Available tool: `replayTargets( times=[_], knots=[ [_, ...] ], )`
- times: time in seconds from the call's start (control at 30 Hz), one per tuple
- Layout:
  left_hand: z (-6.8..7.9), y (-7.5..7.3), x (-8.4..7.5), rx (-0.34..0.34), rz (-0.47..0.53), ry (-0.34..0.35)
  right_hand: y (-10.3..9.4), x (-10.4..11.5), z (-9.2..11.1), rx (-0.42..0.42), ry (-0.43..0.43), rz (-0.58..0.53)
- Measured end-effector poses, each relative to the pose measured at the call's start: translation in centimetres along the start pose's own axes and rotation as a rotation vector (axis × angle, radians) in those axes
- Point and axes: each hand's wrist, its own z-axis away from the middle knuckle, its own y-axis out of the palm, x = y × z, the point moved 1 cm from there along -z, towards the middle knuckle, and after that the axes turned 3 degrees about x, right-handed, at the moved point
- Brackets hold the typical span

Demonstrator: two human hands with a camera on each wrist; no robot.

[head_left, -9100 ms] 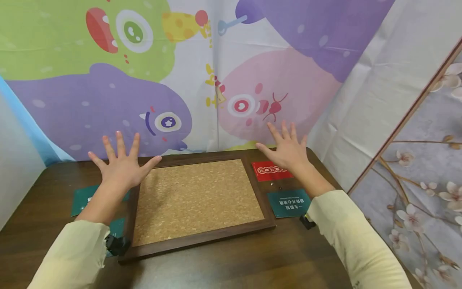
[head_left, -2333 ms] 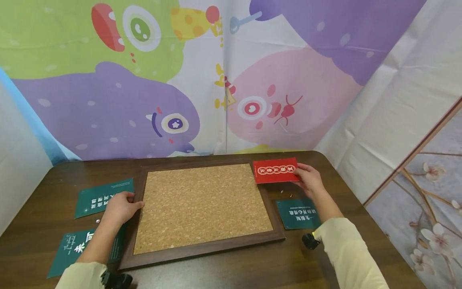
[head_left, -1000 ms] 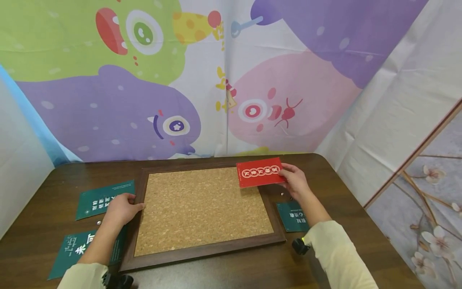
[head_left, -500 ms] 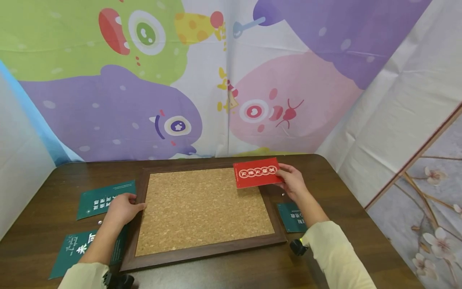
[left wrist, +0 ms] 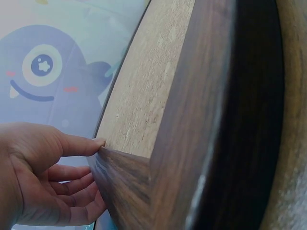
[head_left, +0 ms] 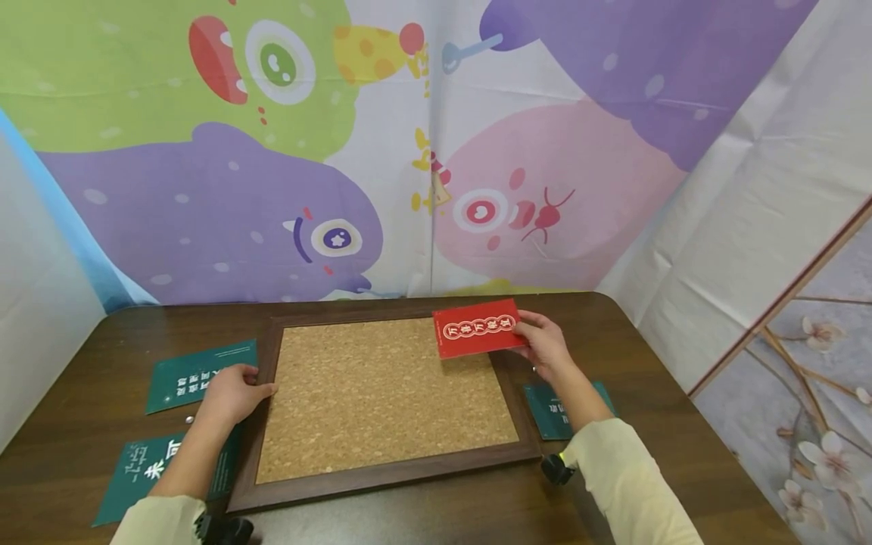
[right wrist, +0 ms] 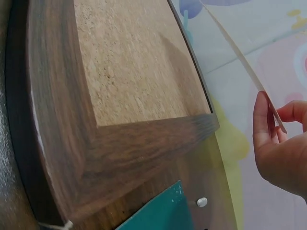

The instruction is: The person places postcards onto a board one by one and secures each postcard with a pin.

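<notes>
A cork board (head_left: 381, 401) in a dark wood frame (head_left: 402, 471) lies on the table. My left hand (head_left: 232, 395) grips the frame's left side, thumb on top and the other fingers against its outer side, as the left wrist view shows. Over the board's far right corner, my right hand (head_left: 546, 347) pinches a red card (head_left: 470, 331) with pale lettering by its right end. Seen nearly edge-on in the right wrist view, the card (right wrist: 240, 56) is raised and tilted above the cork (right wrist: 129, 72), which bears its shadow.
Green cards lie left of the frame, one upper (head_left: 166, 384) and one lower (head_left: 126, 481), partly behind the left forearm. Another green card (head_left: 541, 412) lies at right, partly under the right forearm. A small pushpin (head_left: 190, 419) sits at left, another pin (right wrist: 202, 202) at right.
From beside the frame, my right hand has brought the red card leftward over the board's far right corner. Earlier both hands were spread in the air; my left hand then took hold of the frame.
</notes>
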Motion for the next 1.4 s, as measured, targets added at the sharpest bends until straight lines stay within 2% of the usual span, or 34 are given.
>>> replayTargets(
  times=[1.4],
  knots=[
    [0.2,-0.1,-0.1,0.003,0.01,-0.004,3.6,-1.1,-0.1,0.011,0.001,-0.033]
  ],
)
